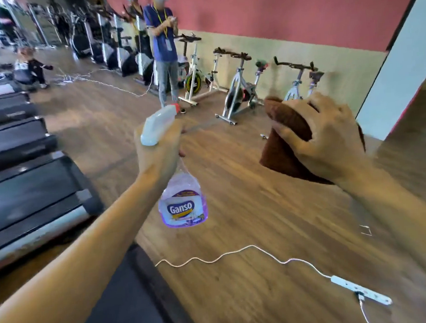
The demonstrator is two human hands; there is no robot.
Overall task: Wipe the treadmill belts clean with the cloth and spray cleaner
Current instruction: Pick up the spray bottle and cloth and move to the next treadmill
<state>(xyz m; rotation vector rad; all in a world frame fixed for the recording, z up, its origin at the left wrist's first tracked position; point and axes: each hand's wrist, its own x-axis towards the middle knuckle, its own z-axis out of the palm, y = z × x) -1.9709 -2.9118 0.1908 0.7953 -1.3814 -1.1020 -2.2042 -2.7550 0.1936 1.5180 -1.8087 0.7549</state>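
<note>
My left hand (159,150) grips the neck of a clear spray bottle (182,204) with purple liquid, a "Ganso" label and a white trigger head, held up in mid-air over the wooden floor. My right hand (323,138) holds a folded brown cloth (283,141) at about the same height, to the right of the bottle. Black treadmill belts (25,189) lie in a row along the left side, and another dark belt (126,301) runs under my left forearm at the bottom.
A white power strip (359,289) with a wavy cable lies on the wooden floor at lower right. A person (165,56) stands ahead near several spin bikes (239,88) along the wall. A small child (30,69) moves at far left. A white pillar (399,60) stands right.
</note>
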